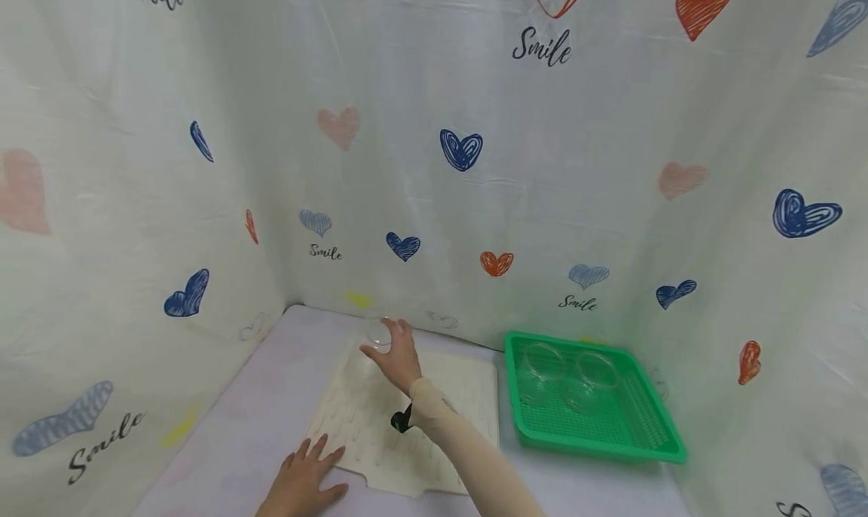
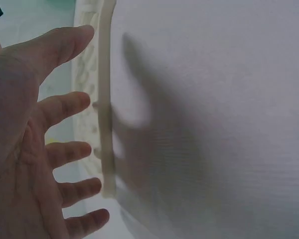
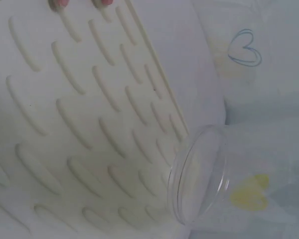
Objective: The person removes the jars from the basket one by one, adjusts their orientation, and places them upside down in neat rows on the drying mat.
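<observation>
A clear round cup [image 1: 377, 330] stands at the far left corner of a cream drainer mat [image 1: 468, 396] with raised oblong ridges. My right hand [image 1: 396, 355] is beside this cup, thumb and fingers spread apart in a C shape towards it. In the right wrist view no finger shows on the cup [image 3: 199, 174], whose rim is at the mat's end. My left hand [image 1: 301, 475] lies by the mat's near left corner with fingers spread. The left wrist view shows the fingertips along the mat's edge [image 2: 105, 99]; nothing is held there.
Right of the mat, a green plastic basket [image 1: 603, 451] holds two more clear cups [image 1: 545, 362]. The table's pale cloth [image 1: 224, 449] extends to the left. A white curtain [image 1: 407, 185] printed with hearts and lettering hangs behind and at both sides.
</observation>
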The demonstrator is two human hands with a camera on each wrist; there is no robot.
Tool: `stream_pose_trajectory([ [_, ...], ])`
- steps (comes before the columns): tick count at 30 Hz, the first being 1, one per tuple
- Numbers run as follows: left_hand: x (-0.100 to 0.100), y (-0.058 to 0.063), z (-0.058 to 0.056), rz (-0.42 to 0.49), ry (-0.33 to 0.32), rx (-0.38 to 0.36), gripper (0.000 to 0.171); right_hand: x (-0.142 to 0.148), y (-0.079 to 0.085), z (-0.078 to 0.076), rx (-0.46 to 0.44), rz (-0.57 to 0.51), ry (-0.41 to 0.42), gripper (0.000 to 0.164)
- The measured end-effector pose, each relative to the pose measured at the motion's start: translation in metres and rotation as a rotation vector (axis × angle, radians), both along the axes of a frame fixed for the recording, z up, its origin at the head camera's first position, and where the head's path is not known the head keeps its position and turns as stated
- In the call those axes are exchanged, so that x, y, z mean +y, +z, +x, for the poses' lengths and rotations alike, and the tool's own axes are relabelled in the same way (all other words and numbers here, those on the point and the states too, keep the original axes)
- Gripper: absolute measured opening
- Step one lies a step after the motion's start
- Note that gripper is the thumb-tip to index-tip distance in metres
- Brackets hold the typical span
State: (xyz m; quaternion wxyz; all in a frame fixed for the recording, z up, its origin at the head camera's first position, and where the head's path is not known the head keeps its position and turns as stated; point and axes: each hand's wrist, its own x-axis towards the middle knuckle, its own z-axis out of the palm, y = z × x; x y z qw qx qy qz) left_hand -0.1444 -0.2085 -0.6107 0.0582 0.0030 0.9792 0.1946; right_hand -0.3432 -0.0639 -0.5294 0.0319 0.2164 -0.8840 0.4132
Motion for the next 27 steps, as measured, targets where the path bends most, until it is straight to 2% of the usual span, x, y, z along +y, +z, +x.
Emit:
stream_pose_trajectory([
  [2,0.000,-0.002,0.002,-0.004,0.000,-0.009,0.070,-0.006,-0.004,-0.002,0.006,0.024,-0.004,0.071],
  [8,0.000,0.003,0.003,-0.006,-0.008,-0.039,0.069,-0.015,-0.021,-0.008,0.063,0.113,-0.028,0.066],
  [13,-0.001,0.002,0.004,0.007,-0.001,-0.049,0.070,-0.019,-0.030,-0.009,0.040,0.134,0.000,0.068],
  [16,0.000,0.000,0.004,0.007,0.007,-0.040,0.069,-0.017,-0.033,-0.009,0.037,0.124,0.026,0.066],
  [21,0.001,0.001,0.001,0.002,0.021,-0.011,0.065,-0.013,-0.037,-0.010,0.043,0.189,0.055,0.069],
  [25,0.001,0.002,-0.002,-0.004,0.031,0.017,0.062,-0.010,-0.038,-0.011,0.015,0.224,0.074,0.073],
  [27,0.001,0.001,-0.004,-0.008,0.035,0.029,0.061,-0.008,-0.036,-0.012,-0.009,0.205,0.081,0.075],
])
